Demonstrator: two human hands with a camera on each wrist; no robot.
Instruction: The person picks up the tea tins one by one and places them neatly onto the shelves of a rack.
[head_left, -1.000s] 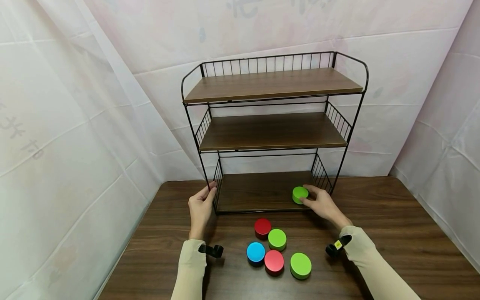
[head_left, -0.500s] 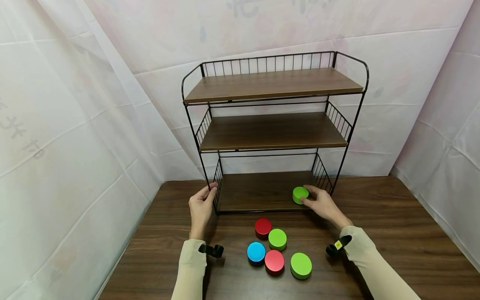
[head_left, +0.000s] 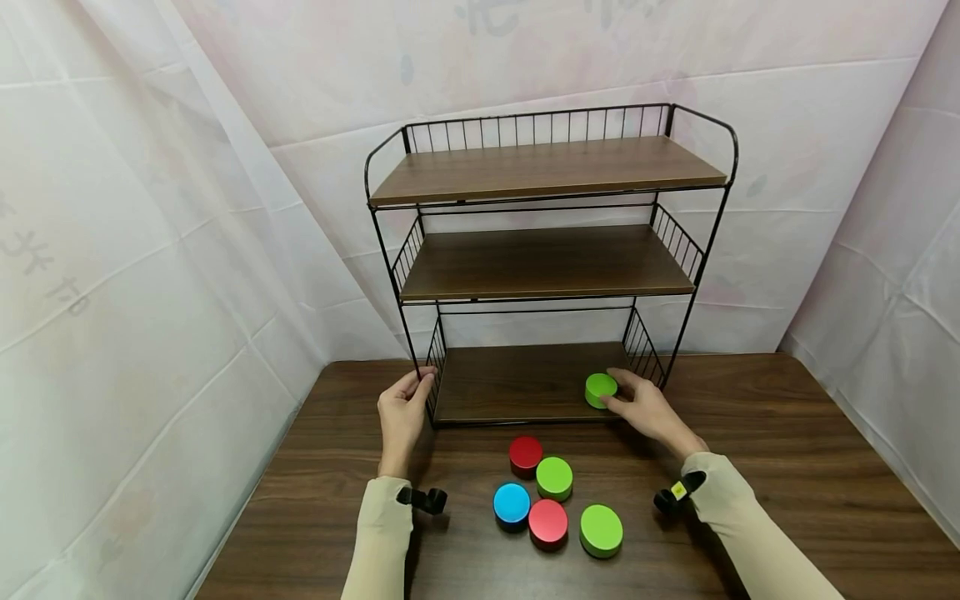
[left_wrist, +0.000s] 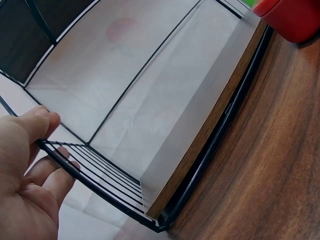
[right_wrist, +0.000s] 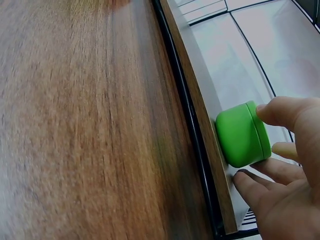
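Green tin [head_left: 597, 395] upright on bottom shelf [head_left: 517, 383], near right end; right hand [head_left: 648, 410] half-curled, pinches it with thumb and fingers. Left hand [head_left: 401, 417] curls round rack [head_left: 551, 262] at left side. Five other tins [head_left: 548, 520] on table [head_left: 300, 500].

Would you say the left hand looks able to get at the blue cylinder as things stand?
Probably yes, but the left hand would first have to let go of the shelf rack. The blue cylinder sits uncovered on the table, and nothing appears to stand between it and the hand.
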